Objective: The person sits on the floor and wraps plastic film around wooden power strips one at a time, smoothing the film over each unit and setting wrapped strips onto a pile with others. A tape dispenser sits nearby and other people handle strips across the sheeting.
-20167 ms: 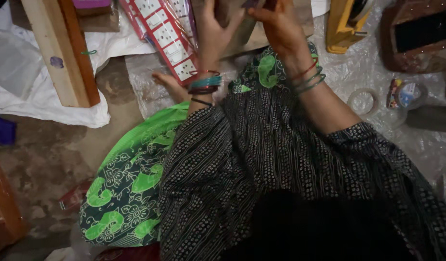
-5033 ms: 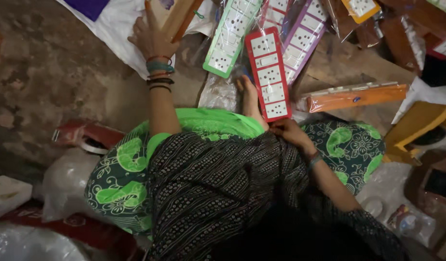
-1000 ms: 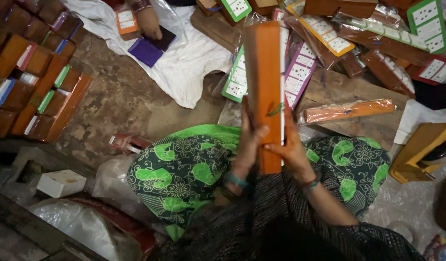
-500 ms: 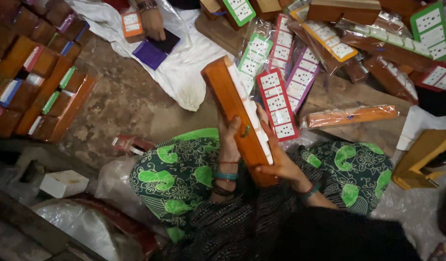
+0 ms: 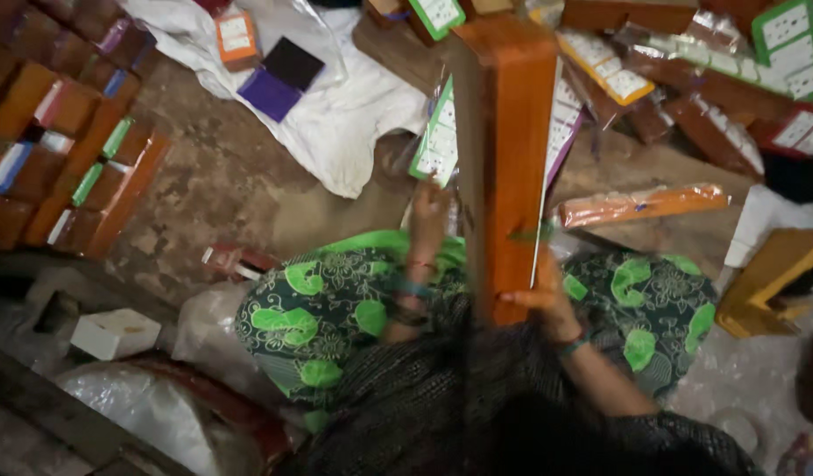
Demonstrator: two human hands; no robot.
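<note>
Currently held: one long orange box, stood on end over the lap

Item 1. Long orange box [image 5: 512, 159], wooden-looking, upright and close to the camera, its lower end down at the lap. Right hand [image 5: 547, 300] is closed around that lower end, thumb side across the front face; gripping low likely steadies the tall box while its length stays free to be looked over. A thin clear plastic sleeve appears to hang along its right edge, though blur makes this uncertain.

Item 2. Left hand [image 5: 428, 207], apart from the right, raised beside the box's left edge. Its fingers sit at a green-and-white switch panel pack [image 5: 437, 141]; whether they pinch the pack or only touch it cannot be told.

Item 3. Lap, green leaf-print cloth [image 5: 336, 308], serving as the working surface, so goods are kept within arm's reach.

Item 4. Floor stock ahead: a wrapped orange bar [image 5: 640, 204] lying flat just right of the box; more packed panels [image 5: 785, 44] at upper right; a white cloth [image 5: 336, 115] carrying a purple pad [image 5: 278, 75]; rows of small boxes [image 5: 63, 150] stacked at left; a white carton [image 5: 115, 332] by the knee.
</note>
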